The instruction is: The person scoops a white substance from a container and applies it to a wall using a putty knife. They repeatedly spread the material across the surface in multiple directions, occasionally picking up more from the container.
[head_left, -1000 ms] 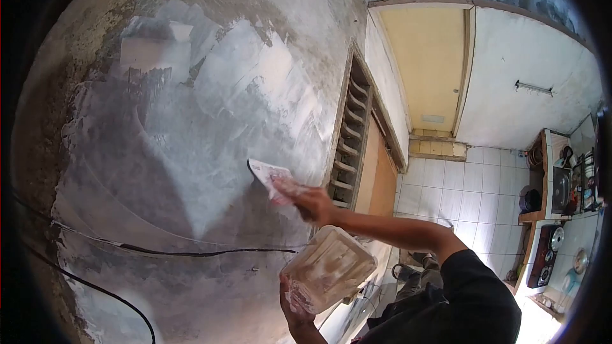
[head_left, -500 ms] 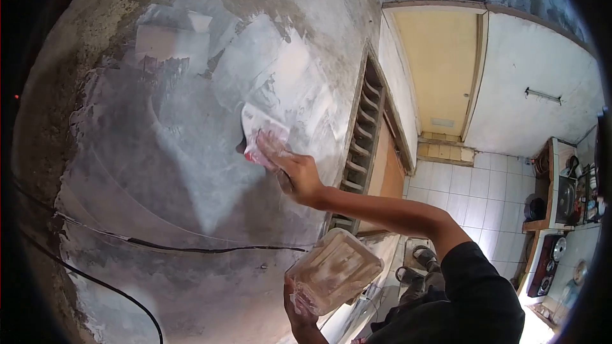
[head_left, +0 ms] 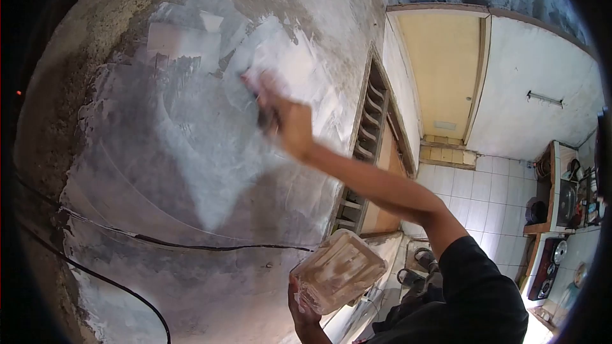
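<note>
My right hand is raised against the wall, its fingers closed on a flat putty spreader. Both hand and spreader are smeared by motion, and the tool's outline is hard to make out. Wet white putty covers the wall around it, with thinner grey-white smears to the left and below. Lower down, my left hand grips the side of a shallow rectangular plastic tub. Whitish residue coats the tub, and putty marks that hand's fingers.
Black cables run across the lower wall. A window frame with curved slats borders the wall on the right. Beyond are a yellow door, a tiled floor and a kitchen counter with a stove. My sandalled feet show below.
My right hand has moved up the wall with the spreader, into the whiter putty. My left hand and the tub stay nearly in place, and the view has shifted slightly.
</note>
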Demonstrator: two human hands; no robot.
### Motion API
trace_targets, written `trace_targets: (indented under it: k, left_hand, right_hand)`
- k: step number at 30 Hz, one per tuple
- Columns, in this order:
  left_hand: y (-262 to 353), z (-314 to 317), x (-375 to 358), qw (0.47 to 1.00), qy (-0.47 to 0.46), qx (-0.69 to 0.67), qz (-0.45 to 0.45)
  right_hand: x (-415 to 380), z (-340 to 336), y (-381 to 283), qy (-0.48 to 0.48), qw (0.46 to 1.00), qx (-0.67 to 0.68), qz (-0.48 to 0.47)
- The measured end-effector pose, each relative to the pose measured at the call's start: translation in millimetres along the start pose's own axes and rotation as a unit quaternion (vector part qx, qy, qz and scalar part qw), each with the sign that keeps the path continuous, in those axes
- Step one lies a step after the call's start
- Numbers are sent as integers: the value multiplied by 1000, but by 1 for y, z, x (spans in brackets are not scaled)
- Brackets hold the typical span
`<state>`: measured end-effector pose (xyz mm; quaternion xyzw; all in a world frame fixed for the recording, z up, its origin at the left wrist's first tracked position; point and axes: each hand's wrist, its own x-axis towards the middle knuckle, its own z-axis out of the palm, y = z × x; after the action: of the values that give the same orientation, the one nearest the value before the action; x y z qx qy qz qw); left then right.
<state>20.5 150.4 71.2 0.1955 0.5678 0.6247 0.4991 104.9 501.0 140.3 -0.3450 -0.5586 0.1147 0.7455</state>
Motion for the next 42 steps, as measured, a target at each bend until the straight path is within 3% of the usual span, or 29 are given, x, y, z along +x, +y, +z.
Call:
trace_targets:
  k: [2, 3, 5, 7, 11, 14, 17, 19, 20, 22, 23, 25, 27, 30, 31, 33, 34, 35, 38, 41, 42]
  left_hand:
    - [-3, -2, 8, 1000, -12, -9, 9]
    - [-3, -1, 11, 1000, -6, -13, 0]
    - [-1, 2, 12, 1000, -2, -15, -14]
    - [5, 15, 14, 999, -20, -5, -37]
    - [3, 22, 16, 999, -14, -22, -29]
    - [9, 26, 13, 1000, -5, -2, -4]
    - [10, 24, 14, 999, 5, -15, 31]
    - [7, 19, 19, 999, 30, -15, 11]
    - [5, 15, 23, 999, 29, -17, 7]
    - [1, 13, 30, 998, -52, -22, -1]
    - [-1, 14, 29, 998, -53, -23, -3]
    - [4, 27, 25, 999, -24, 38, 13]
    - [4, 22, 27, 999, -34, 20, -3]
    - [2, 23, 23, 1000, -23, 9, -12]
    - [4, 23, 23, 1000, -5, 21, -9]
    - [-6, 8, 33, 1000, -19, 1, 1]
    - [-10, 1, 33, 999, -30, -16, 3]
    - [-9, 1, 32, 999, -28, -18, 5]
    - [-9, 5, 37, 998, -29, -29, -46]
    - [-13, 3, 44, 997, -36, -41, -48]
    - [-14, 1, 42, 998, -46, -33, -40]
  right_hand:
    - [-25, -25, -51, -31, 993, 77, -85]
    - [-39, -36, -58, -99, 989, 88, -66]
    - [-39, -49, -51, -89, 972, 169, -139]
    - [-17, -71, -29, -138, 965, 222, 17]
    - [72, -56, 43, 91, 995, 10, 40]
    - [88, -31, 56, 67, 993, -2, 102]
    - [56, -14, 1, 67, 995, 26, 75]
    - [33, -38, -38, -30, 995, 90, 32]
    - [21, -41, -39, -32, 995, 86, 32]
    - [8, -49, -37, -41, 973, 205, -93]
    - [12, -54, -28, -42, 974, 203, -92]
    - [44, -69, -6, -7, 982, 189, -15]
    - [75, -67, 27, 69, 992, 37, 99]
    - [84, -28, 71, 82, 993, 18, 89]
    - [72, -11, 58, 49, 998, -6, 50]
    - [50, -9, -21, 36, 994, 54, 92]
    - [30, 4, -28, 50, 998, 40, 25]
    - [17, -10, -51, -35, 995, 89, 42]
    - [-12, -47, -84, -134, 979, 140, -62]
    - [9, -58, -77, -63, 968, 229, -86]
    - [31, -69, -79, -42, 977, 205, -52]
